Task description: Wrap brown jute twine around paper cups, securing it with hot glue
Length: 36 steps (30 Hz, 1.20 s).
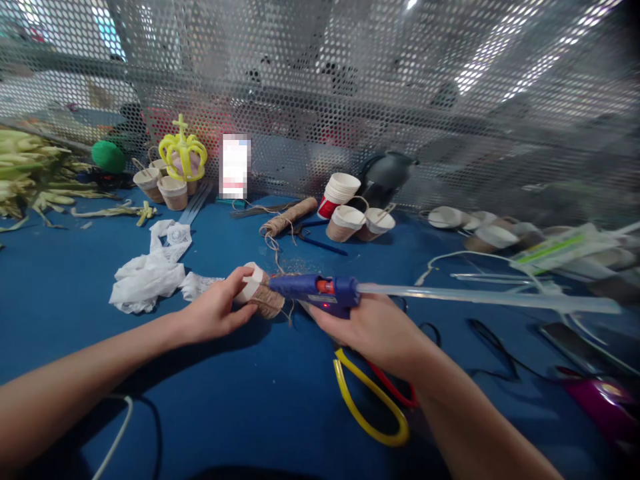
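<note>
Between its thumb and fingers, my left hand [220,308] holds a small paper cup [270,301] wrapped in brown twine, lying on its side with the white rim toward my palm. My right hand [367,327] is closed around a blue glue gun [310,287]; a long clear glue stick [480,298] sticks out of its back to the right. The gun's nozzle is at the cup's twine-covered side; whether it touches cannot be made out. White lace ribbon [145,283] lies left of the cup. Behind the cup is a roll of twine [295,215], a loose strand trailing from it.
Yellow-handled scissors [373,413] lie below my right hand. Behind stand twine-wrapped cups [345,223], stacked white cups [343,189], a yellow crown-shaped piece [183,157] and a bright phone screen [234,167]. Cables, more cups [493,238] and a dark phone [575,347] are at right.
</note>
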Available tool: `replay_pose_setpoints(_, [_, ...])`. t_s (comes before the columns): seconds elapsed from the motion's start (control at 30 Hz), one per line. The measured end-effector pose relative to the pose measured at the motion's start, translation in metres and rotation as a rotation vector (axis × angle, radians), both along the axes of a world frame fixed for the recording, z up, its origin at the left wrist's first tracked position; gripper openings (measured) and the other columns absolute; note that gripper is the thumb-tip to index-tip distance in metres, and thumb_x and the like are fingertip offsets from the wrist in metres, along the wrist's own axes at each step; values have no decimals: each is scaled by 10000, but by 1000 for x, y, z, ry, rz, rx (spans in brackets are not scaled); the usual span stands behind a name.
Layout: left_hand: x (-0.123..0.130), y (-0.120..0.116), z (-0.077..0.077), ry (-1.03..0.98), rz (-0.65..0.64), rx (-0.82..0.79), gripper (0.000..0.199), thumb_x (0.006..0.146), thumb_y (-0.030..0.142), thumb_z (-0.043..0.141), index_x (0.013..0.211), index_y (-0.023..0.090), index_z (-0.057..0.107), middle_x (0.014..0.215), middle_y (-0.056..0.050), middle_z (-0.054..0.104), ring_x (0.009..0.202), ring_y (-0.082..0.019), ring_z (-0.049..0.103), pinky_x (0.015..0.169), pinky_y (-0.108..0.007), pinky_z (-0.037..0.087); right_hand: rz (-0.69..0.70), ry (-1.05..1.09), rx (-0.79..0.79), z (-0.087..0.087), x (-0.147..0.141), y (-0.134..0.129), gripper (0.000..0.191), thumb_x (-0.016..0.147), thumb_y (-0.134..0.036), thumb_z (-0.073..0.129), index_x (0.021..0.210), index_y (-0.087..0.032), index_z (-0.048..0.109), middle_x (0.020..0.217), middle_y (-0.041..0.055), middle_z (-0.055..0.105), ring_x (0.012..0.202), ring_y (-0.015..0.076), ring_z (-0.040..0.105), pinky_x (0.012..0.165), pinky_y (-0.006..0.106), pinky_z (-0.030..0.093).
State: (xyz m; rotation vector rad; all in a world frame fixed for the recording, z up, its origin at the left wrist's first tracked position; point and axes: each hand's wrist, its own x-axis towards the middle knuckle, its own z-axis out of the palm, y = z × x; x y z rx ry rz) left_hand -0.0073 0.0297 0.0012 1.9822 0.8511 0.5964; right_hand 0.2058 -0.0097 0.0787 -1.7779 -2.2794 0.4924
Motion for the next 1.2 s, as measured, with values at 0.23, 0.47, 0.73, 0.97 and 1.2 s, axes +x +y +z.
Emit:
replay_pose_setpoints(0.23, [1,0,2,5,13,0,385,801,215,464,1147,160,305,981,-106,627,771,-177,618,661,-286,477,-14,168,-89,5,-1,-1,164,716,-209,488,553,-196,499,485,-32,505,455,111,463,460,226,375])
replay_pose_setpoints(0.47, [1,1,4,31,38,21,386,784,212,477,1138,169,329,1077,-126,597,850,-193,614,705,-308,475,-121,516,-126,8,29,12,189,721,-358,564,705,-170,579,518,-18,549,475,112,516,459,223,415])
replay_pose_setpoints(0.73, [1,1,3,56,55,28,399,778,227,472,1142,156,325,1061,-131,602,873,-201,607,753,-344,469,-409,564,-173,-24,63,51,306,759,-432,529,652,-146,508,512,-25,479,446,72,448,458,207,394])
replay_pose_setpoints(0.97, [0,2,1,85,100,35,422,772,259,476,1154,137,344,1049,-145,596,870,-220,604,748,-361,472,-493,321,-205,-46,75,64,303,800,-396,483,650,-135,522,510,18,531,424,100,499,457,227,408])
replay_pose_setpoints(1.2, [1,2,0,80,92,52,416,763,263,483,1138,133,355,1040,-138,594,863,-210,594,752,-355,466,-486,-116,-142,-50,77,68,465,757,-464,497,387,-183,465,483,93,555,578,218,581,560,313,399])
